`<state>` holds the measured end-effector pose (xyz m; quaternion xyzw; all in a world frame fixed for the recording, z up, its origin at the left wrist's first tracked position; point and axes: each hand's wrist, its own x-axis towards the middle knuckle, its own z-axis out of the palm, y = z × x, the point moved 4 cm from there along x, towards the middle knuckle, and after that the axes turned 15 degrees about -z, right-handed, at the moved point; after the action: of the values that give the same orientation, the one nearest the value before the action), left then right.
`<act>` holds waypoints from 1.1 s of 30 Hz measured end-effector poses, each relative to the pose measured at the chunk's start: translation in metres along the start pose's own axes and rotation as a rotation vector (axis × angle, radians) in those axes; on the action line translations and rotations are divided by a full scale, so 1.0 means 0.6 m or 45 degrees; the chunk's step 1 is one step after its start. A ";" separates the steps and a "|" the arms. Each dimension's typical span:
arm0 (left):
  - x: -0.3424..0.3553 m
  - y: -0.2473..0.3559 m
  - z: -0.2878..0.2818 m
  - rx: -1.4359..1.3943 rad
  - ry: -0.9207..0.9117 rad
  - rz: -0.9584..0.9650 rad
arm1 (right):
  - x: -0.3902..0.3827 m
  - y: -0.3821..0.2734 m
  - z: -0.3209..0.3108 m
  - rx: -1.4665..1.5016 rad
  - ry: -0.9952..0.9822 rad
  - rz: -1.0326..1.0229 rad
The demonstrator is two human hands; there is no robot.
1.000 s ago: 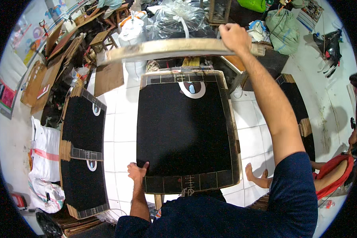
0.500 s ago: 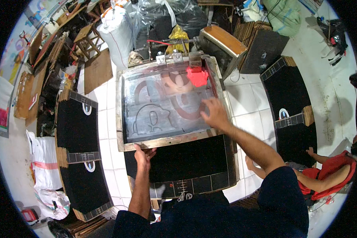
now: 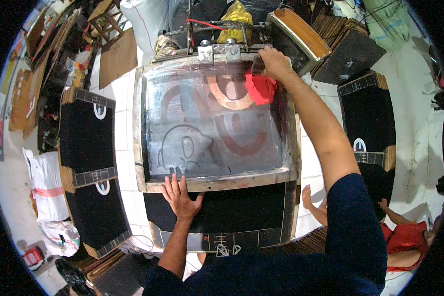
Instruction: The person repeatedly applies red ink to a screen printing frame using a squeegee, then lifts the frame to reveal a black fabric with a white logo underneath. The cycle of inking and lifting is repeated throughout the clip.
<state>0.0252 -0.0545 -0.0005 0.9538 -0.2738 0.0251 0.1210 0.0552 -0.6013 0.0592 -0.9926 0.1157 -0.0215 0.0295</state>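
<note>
A screen-printing frame [image 3: 222, 183] with a translucent mesh lies in front of me over a board covered in black fabric [image 3: 241, 204]. My left hand [image 3: 182, 202] rests on the frame's near rim, fingers spread. At the far right corner, my right hand [image 3: 275, 63] is closed around the top of a squeegee [image 3: 257, 65], largely hidden by the fingers. Bright red ink [image 3: 261, 90] lies in a thick patch on the mesh just below it. Rounded shapes and a cartoon-like outline [image 3: 187, 148] show in the mesh. Metal clamps [image 3: 205, 54] hold the frame's far edge.
Boards with black fabric [image 3: 86, 138] stand on the left, and more [image 3: 369, 113] on the right. A wood-topped box [image 3: 303, 32] sits behind the frame's right corner. Another person in red [image 3: 404, 244] is low at the right. White sacks [image 3: 145, 24] stand behind.
My right hand has moved from above the mesh to the far right corner and taken hold of the squeegee. My left hand has shifted from under the near rim to lie on top.
</note>
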 end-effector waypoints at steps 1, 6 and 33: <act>-0.001 -0.004 0.002 -0.016 0.031 0.024 | -0.006 0.002 -0.004 0.114 -0.030 -0.007; -0.006 -0.012 0.008 -0.026 0.046 0.046 | -0.014 0.012 -0.017 0.076 0.169 0.001; -0.005 -0.004 -0.002 -0.107 0.047 -0.003 | -0.171 -0.089 0.016 0.045 0.439 -0.169</act>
<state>0.0238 -0.0509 0.0001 0.9476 -0.2711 0.0312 0.1661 -0.0316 -0.5253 0.0495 -0.9790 0.0530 -0.1952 0.0250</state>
